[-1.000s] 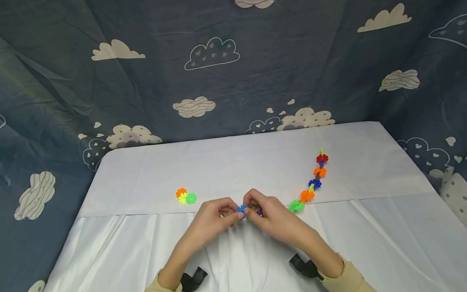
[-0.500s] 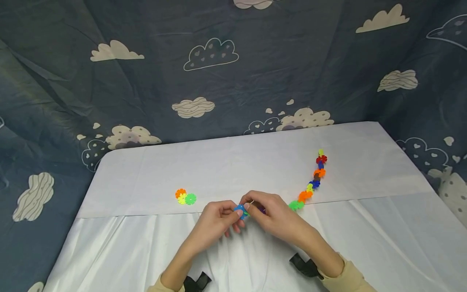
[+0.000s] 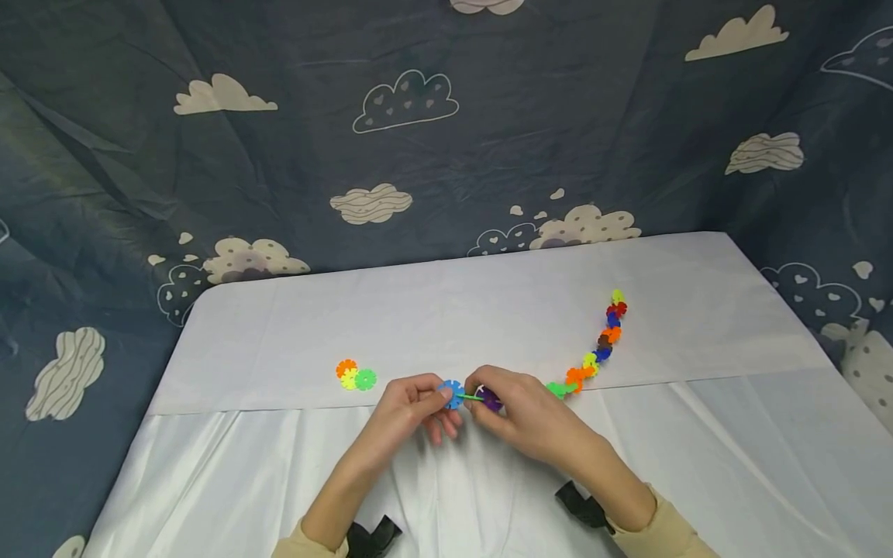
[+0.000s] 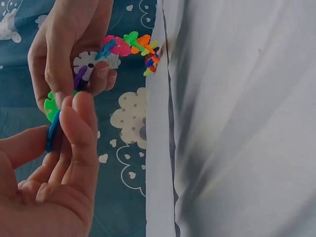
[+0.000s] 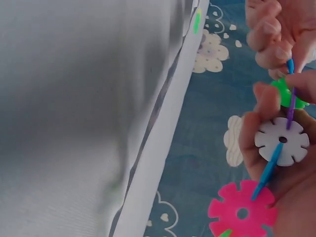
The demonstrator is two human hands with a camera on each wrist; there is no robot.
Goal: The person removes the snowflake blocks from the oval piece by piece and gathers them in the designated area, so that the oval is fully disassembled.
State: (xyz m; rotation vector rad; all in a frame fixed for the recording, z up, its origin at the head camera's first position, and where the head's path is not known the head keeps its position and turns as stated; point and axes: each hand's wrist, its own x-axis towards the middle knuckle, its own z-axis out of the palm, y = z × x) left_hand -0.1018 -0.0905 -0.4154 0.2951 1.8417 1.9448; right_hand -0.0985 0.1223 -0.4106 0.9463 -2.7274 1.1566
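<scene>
My left hand point(image 3: 408, 411) pinches a light blue notched flower disc point(image 3: 453, 394) between thumb and fingers. In the right wrist view the blue disc's edge meets a green disc point(image 5: 281, 93). My right hand point(image 3: 533, 411) holds the near end of a chain of interlocked discs, its fingers round the green disc and a purple disc point(image 3: 491, 398). Past them come a white disc point(image 5: 291, 148) and a pink disc point(image 5: 229, 205), partly hidden by the right hand in the head view. The chain's colourful tail point(image 3: 604, 341) runs out to the right and back.
Three loose discs, orange point(image 3: 346, 368), yellow point(image 3: 348, 381) and green point(image 3: 366, 379), lie overlapping left of the hands. The white-covered table point(image 3: 279, 333) backs onto a dark cloud-print curtain point(image 3: 300, 155). Black wrist straps point(image 3: 584, 508) hang at both wrists.
My left hand has drawn slightly left, and the blue disc now faces the head camera with the green disc edge-on beside it. The chain's tail has twisted and shifted slightly nearer.
</scene>
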